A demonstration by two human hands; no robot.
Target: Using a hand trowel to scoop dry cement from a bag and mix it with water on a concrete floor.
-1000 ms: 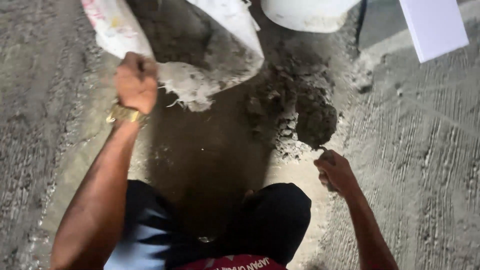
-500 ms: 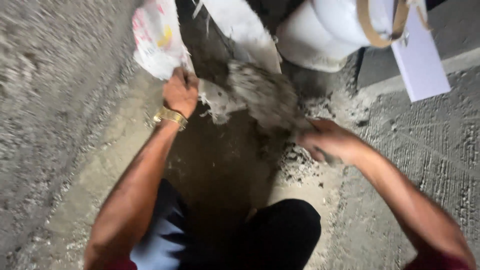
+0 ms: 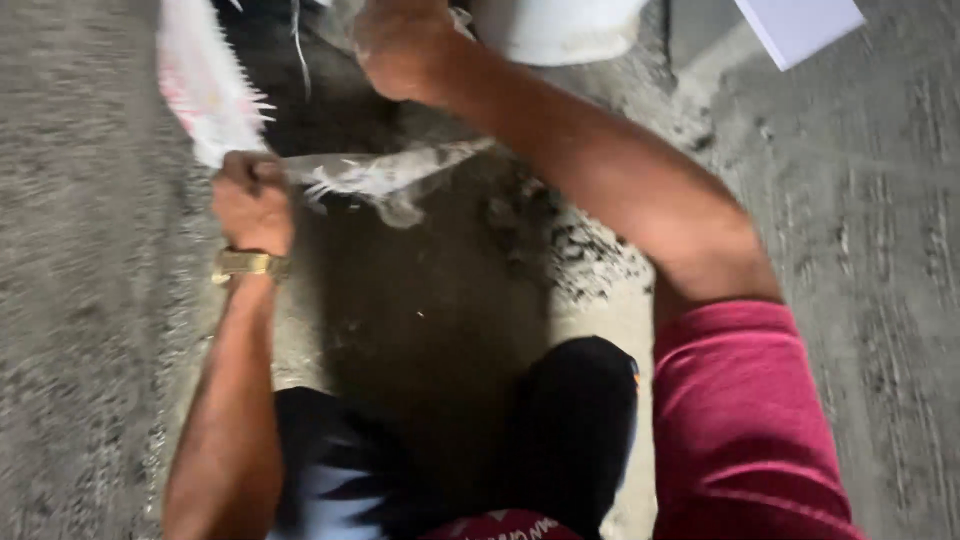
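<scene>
Rough grey concrete floor (image 3: pixel 880 260) lies all around, with clumps of damp mortar (image 3: pixel 580 255) beside the person's knees; the left hand (image 3: pixel 252 200) clenches the frayed rim of a white woven sack (image 3: pixel 205 85), holding its mouth open; the right hand (image 3: pixel 400 45) reaches over that mouth, its grip too blurred to tell; a white bucket (image 3: pixel 555 30) stands just beyond.

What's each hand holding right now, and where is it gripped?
The left hand grips the white sack by its frayed open edge. The right hand reaches over the sack's mouth; what it holds cannot be told.

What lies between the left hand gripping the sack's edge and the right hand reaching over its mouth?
In the head view, between left hand and right hand lies the sack's dark open mouth; its contents are unclear.
</scene>
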